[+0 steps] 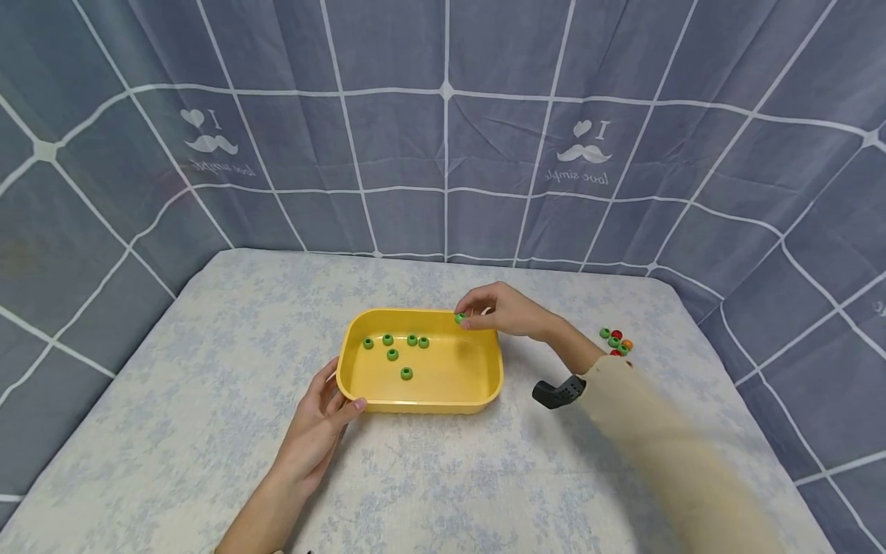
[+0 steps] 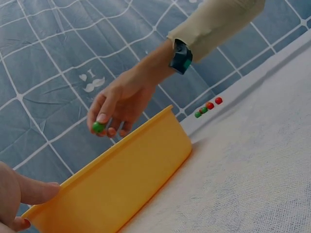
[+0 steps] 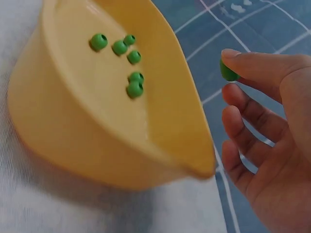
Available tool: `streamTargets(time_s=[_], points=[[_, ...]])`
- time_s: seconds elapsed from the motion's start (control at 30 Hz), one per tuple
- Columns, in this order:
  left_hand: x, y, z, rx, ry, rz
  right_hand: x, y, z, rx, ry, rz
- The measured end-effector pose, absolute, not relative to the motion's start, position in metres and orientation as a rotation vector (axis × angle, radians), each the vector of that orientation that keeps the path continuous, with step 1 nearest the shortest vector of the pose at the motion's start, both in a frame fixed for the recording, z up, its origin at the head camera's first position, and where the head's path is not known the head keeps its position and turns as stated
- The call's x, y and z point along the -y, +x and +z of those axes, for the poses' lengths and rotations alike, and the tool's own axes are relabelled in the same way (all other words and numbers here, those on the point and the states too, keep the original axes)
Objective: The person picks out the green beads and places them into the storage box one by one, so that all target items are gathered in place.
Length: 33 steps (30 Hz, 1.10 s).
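Note:
A yellow rectangular tray [image 1: 443, 394] with raised walls stands on the table. My left hand [image 1: 320, 431] grips its near left corner, the thumb [image 2: 41, 192] over the rim. Several green beads with holes, such as this green bead [image 1: 406, 373], lie on the tray's floor, mostly in its left half. Above the tray's far right corner, my right hand [image 1: 511, 312] pinches another green bead [image 3: 228, 72] between thumb and forefinger. The other fingers [image 3: 243, 136] of that hand are loosely bent and hold nothing.
To the right of the tray lies a small group of green, red and orange beads [image 1: 614, 342], partly hidden by the right forearm. A pale flowered cloth [image 1: 235, 369] covers the table. Blue-grey curtains [image 1: 388, 154] with white lines hang behind and at both sides.

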<state>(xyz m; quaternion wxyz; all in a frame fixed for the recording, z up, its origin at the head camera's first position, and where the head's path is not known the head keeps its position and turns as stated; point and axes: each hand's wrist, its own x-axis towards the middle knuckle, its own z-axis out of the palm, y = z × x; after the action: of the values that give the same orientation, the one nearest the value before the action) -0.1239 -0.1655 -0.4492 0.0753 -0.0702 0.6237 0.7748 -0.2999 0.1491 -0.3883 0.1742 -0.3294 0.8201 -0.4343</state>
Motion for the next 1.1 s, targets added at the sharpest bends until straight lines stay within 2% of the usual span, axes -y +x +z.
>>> streamTargets(time_s=[0.6, 1.1], points=[[0.166, -0.124, -0.449, -1.874, -0.22, 2.313, -0.085, -0.307, -0.383, -2.28, -1.074, -1.189], [0.166, -0.125, -0.453, -1.88, -0.225, 2.316, -0.085, -0.308, -0.387, -2.36, -1.026, -1.14]])
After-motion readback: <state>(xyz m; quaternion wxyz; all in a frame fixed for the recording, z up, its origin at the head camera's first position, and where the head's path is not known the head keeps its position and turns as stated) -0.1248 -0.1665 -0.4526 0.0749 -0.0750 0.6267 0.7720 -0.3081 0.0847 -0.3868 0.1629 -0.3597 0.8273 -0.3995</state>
